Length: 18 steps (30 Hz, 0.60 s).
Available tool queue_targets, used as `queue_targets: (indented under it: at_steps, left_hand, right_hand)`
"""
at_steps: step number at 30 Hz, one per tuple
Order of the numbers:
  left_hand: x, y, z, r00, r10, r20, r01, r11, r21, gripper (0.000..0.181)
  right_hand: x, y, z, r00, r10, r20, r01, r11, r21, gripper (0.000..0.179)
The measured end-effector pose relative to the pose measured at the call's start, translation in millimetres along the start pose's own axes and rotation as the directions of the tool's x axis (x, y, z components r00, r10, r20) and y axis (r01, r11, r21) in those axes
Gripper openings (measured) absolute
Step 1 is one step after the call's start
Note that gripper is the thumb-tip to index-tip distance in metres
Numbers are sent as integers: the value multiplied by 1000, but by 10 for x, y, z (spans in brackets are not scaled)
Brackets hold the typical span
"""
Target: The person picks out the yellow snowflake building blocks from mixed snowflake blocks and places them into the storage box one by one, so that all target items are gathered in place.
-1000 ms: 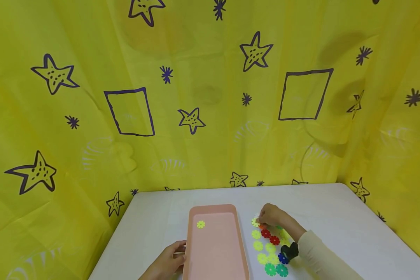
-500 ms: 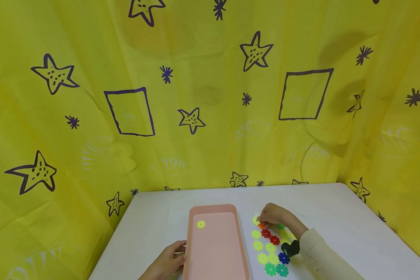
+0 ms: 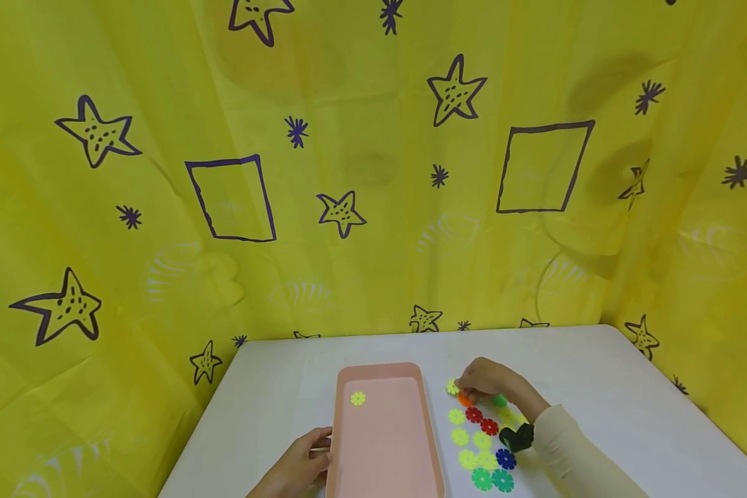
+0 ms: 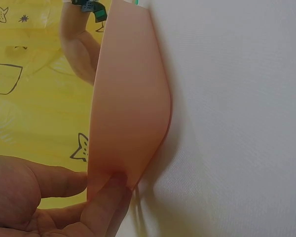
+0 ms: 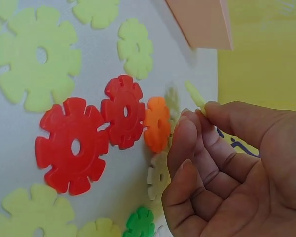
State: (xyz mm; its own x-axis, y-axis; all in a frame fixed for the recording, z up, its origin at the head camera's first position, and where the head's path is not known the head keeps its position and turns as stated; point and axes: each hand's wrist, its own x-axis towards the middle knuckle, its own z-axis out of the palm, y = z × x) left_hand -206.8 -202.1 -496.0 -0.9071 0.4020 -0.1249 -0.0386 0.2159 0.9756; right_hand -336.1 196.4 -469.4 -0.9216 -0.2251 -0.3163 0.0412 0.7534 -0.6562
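The right grip (image 3: 490,380), pinching a yellow disc (image 3: 452,386), has risen slightly; left grip (image 3: 297,462) still holds the tray (image 3: 382,439).

a person's left grip (image 3: 300,462) low down, left thumb (image 4: 61,182) straight, left fingers (image 4: 104,205) bent, right grip (image 3: 490,380) farther forward, right thumb (image 5: 244,121) pinching, right fingers (image 5: 182,185) curled, right forearm (image 3: 529,402) slanting inward

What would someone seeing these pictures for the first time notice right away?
Probably the bright yellow backdrop with dark star drawings, rising behind the white table. Next, the pink tray on the table, one yellow disc near its far end and the left hand holding its left side. Right of it, the right hand pinches another disc over colourful notched discs.
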Motion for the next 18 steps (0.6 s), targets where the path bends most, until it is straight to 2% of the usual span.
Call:
queue_targets:
  at_steps: [6, 9, 14, 18]
  left_hand:
    - [5, 1, 2, 1000, -8, -5, 8, 1000, 5, 53]
    - [7, -4, 4, 1000, -8, -8, 8, 1000, -2, 53]
    - [5, -2, 8, 1000, -4, -9, 4, 1000, -10, 53]
    - [5, 1, 11, 1000, 0, -9, 0, 1000, -8, 54]
  right_hand:
    - [8, -15, -11, 1000, -27, 7, 27, 998, 50, 30]
    - [16, -39, -16, 999, -43, 19, 41, 993, 113, 30]
    - [34, -146, -24, 991, -121, 48, 107, 968, 228, 29]
    - [34, -298, -11, 977, -200, 67, 175, 947, 270, 29]
